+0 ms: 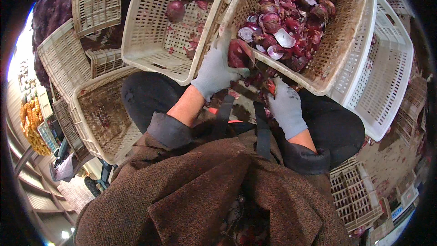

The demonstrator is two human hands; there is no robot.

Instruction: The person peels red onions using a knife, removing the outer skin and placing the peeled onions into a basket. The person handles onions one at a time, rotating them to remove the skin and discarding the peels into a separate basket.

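My left hand point(218, 70), in a grey work glove, is closed around a large red onion point(238, 54) near the corner of a crate. My right hand point(285, 106), gloved alike, has its fingers curled close to something small and reddish; whether it holds this or a tool cannot be told. Ahead to the right, a plastic crate point(344, 46) holds red onions, several of them cut, and loose skins. The crate ahead to the left point(143, 24) contains a few onions point(175, 11) and scraps of skin.
A white plastic crate point(385, 85) stands at the right, beside the onion crate. Another crate point(102, 133) with a dirty bottom lies at my left. Further crates point(97, 1) are at the upper left, and one point(355, 194) is at the lower right. Onion skins litter the floor point(389, 160).
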